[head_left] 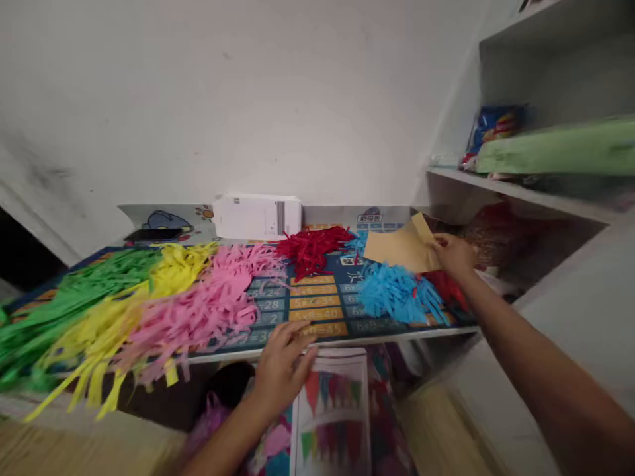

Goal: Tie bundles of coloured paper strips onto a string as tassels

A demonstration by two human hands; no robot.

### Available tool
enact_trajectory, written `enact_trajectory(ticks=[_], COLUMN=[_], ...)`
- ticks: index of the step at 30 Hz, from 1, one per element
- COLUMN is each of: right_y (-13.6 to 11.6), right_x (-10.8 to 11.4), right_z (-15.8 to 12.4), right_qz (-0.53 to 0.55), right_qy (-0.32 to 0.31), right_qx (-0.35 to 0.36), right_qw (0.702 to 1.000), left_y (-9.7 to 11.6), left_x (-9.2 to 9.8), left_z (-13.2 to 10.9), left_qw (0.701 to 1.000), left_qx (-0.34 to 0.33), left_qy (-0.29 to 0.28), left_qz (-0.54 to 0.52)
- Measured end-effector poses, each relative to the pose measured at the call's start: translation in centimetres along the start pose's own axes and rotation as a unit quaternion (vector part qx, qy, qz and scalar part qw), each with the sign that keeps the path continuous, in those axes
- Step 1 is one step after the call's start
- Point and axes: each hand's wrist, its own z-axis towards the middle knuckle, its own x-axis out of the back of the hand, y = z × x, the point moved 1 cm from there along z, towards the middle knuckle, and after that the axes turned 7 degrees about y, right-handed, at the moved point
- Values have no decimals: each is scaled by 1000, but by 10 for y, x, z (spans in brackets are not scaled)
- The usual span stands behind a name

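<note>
My right hand (454,254) pinches the right side of a tan paper envelope (397,248), whose flap sticks up. The envelope lies over shredded blue paper strips (391,291) at the table's right end. Dark red strips (449,287) show just below that hand. My left hand (285,363) is at the front edge of the table, fingers stretched and slightly apart, holding nothing. Nearest to it are pink paper strips (233,284) and the printed multiplication mat (315,314). Red strips (315,250) lie farther back, between the pink and the blue.
Yellow strips (183,264) and green strips (104,281) cover the table's left, some hanging over the front edge. A white stack (258,217) leans near the wall, beside a dark flat object (153,235). Shelves (516,188) stand right. Below hangs a sheet with pennants (330,410).
</note>
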Motion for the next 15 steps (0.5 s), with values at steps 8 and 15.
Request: enact_trajectory(ticks=[8, 15], right_y=[-113, -178], right_x=[17, 32], right_z=[-31, -43], right_qz=[134, 224], right_qy=[-51, -88], right_qx=[263, 322], right_qw=[954, 915], left_y=[-1, -3], left_x=[-9, 7], left_z=[103, 156], left_qw=[994, 967], left_qx=[59, 156], left_qy=[93, -66], left_qz=[-25, -188])
